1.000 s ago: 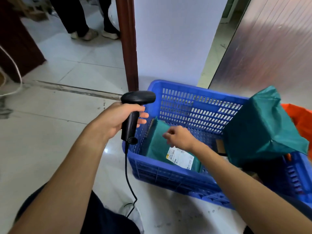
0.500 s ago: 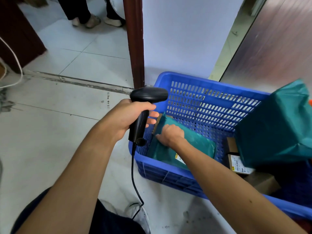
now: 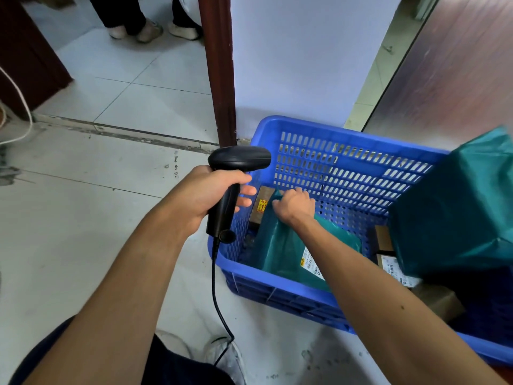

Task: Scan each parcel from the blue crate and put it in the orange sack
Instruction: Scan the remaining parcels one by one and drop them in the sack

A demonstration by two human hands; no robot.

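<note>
Change: right hand (image 3: 293, 207) now pinches teal parcel (image 3: 280, 245) at its far corner, tipping it up.
Ready: left hand (image 3: 205, 195) grips scanner (image 3: 236, 173).
Meaning: label scan likely next.

A pale tiled floor (image 3: 83, 218) meets a dark brown post (image 3: 219, 79) beside a white wall (image 3: 299, 65). Beyond it stand someone's shoes (image 3: 150, 30), and a white cable (image 3: 25, 105) curves at the left edge.

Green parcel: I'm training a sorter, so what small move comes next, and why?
Probably lift the green parcel, label toward the scanner: the right hand grips its top corner, the left hand holds the scanner ready, and the label is partly hidden.
</note>
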